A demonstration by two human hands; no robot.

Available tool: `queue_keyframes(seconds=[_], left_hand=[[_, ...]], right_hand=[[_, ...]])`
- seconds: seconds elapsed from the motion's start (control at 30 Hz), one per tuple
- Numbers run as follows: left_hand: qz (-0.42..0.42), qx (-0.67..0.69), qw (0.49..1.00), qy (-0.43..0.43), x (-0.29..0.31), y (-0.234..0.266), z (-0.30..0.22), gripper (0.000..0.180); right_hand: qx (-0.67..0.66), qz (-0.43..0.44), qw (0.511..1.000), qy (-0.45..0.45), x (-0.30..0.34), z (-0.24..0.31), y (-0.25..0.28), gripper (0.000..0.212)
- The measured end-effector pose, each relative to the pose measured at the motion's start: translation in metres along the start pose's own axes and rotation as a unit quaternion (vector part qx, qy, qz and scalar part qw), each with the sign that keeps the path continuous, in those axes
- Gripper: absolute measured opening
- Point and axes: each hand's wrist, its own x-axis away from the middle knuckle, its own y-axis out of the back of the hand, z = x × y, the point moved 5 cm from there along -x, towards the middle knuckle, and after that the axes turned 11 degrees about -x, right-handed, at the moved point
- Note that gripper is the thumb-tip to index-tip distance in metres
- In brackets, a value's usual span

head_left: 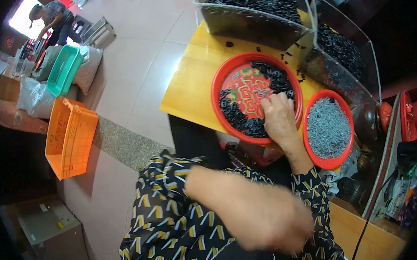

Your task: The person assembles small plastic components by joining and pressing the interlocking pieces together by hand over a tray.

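Note:
My right hand (280,117) reaches over the near right side of a round red tray (218,115) with a patterned floor. Its fingers are bent and drawn together, their tips down among small black plastic parts (239,118); what they hold, if anything, is hidden. More black parts (274,74) lie along the tray's far right side. My left hand (273,219) is raised close in front of my body, crossing toward the right. Motion smears its fingers. Beside my right wrist stands a smaller red bowl (311,148) filled with small silvery screws or pins (328,129).
Two clear bins (254,29) (345,84) of black parts stand on the yellow tabletop (191,87), with loose pieces near them. Left on the floor are an orange crate (76,139), a green basin (64,70), sacks (88,66) and a cardboard box (54,237). Another person (55,20) works far left.

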Motion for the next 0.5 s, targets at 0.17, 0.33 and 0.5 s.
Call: queue_keyframes(seconds=[0.17, 0.33, 0.5], left_hand=[[-0.166, -0.320, 0.805, 0.471, 0.109, 0.083, 0.102, 0.008], [-0.171, -0.445, 0.792, 0.381, 0.138, 0.094, 0.148, 0.004], [-0.011, -0.486, 0.773, 0.407, 0.137, 0.081, 0.186, 0.009]], right_hand=[[-0.050, -0.012, 0.998, -0.025, -0.002, -0.002, -0.001, 0.008], [-0.039, 0.001, 0.999, -0.023, -0.001, -0.012, 0.011, 0.011], [-0.033, 0.041, 0.998, -0.021, -0.001, -0.010, 0.005, 0.011]])
